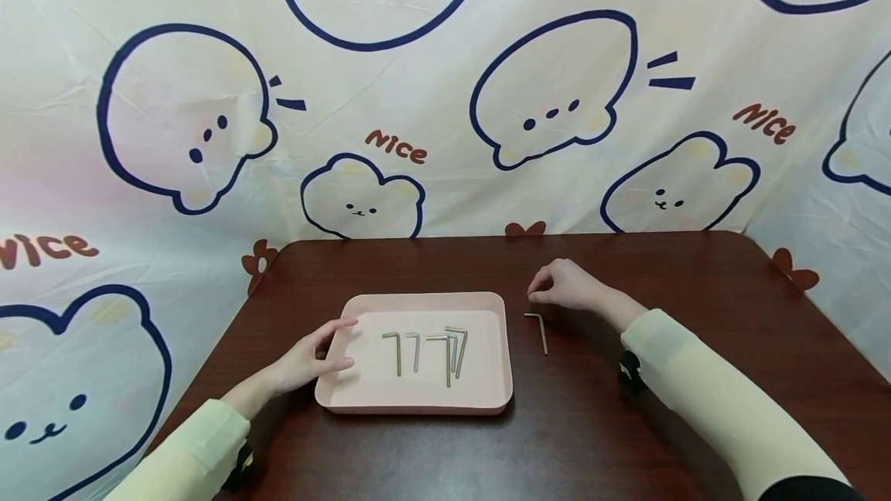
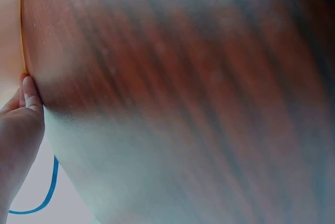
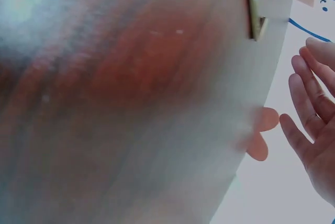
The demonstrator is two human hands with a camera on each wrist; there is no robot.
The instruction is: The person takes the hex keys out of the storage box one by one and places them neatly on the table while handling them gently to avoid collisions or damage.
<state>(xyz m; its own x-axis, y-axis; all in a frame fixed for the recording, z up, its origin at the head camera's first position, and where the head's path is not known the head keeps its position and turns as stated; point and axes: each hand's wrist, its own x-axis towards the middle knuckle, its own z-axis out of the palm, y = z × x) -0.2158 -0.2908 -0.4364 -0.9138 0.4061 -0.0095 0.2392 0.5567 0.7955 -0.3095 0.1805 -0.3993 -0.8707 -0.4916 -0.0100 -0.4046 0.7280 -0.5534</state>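
At the left rim of a pink tray (image 1: 418, 400), my left hand (image 1: 309, 354) grips the edge, its thumb and a finger reaching over onto the tray. Several L-shaped hex keys (image 1: 399, 358), brass-coloured and silvery, lie inside it, three of them close together and partly overlapping. A single brass-coloured hex key (image 1: 544, 335) lies on the table to the right of the tray. My right hand (image 1: 567, 284) hovers just beyond that key's bent end, fingers loosely bent. The right wrist view shows nothing in this hand, and the lone key (image 3: 253, 7) apart from its fingers.
A dark brown wooden table (image 1: 578, 439) carries everything. Behind it and at its sides hangs a pale cloth (image 1: 445, 99) printed with blue cartoon outlines. Dark bands with wrist cameras sit at both cuffs.
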